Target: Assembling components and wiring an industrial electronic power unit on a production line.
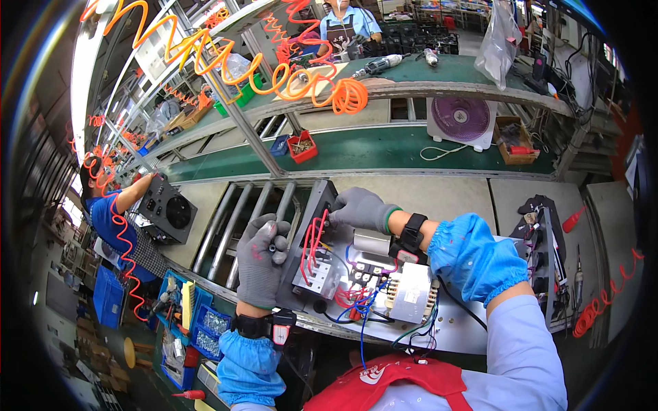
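Observation:
An opened electrical unit lies before me, its dark grey front panel standing along the left side of a metal base plate. My right hand, in a grey glove, pinches at the panel's inner face near its far end; what its fingertips hold is hidden. Red wires loop beside it down to a white circuit breaker. Left of the panel, my gloved left hand is curled palm up around small dark pieces too small to name. A transformer and a silver cylinder sit on the plate.
Metal rollers run left of the unit. A co-worker handles another grey unit farther left. Blue bins of small parts stand low at the left. Beyond are a red bin, a fan and coiled orange hoses.

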Demonstrator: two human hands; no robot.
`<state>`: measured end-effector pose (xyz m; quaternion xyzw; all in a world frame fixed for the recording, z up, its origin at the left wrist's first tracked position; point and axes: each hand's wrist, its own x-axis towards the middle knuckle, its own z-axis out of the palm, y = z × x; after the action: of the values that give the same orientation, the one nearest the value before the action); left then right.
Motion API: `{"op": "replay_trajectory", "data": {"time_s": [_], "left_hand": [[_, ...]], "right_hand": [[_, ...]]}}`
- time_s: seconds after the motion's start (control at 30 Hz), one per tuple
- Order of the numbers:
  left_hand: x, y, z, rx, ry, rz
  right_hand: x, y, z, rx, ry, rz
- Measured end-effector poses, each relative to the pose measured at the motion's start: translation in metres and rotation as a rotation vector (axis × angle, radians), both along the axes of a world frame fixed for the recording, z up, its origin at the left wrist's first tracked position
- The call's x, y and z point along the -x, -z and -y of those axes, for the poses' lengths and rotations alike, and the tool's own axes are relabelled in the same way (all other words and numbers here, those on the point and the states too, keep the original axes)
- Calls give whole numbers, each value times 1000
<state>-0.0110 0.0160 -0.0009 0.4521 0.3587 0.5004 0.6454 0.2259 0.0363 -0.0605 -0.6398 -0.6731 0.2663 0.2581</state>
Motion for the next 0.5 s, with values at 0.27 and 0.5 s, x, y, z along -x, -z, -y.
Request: {"op": "replay_trajectory", "data": {"time_s": [0.27, 0.5], "left_hand": [[0, 0, 0, -3, 3, 5], [1, 2, 0, 22, -23, 19]], "right_hand": [[3, 6, -7, 33, 29, 18], [1, 2, -2, 35, -5, -51]]}}
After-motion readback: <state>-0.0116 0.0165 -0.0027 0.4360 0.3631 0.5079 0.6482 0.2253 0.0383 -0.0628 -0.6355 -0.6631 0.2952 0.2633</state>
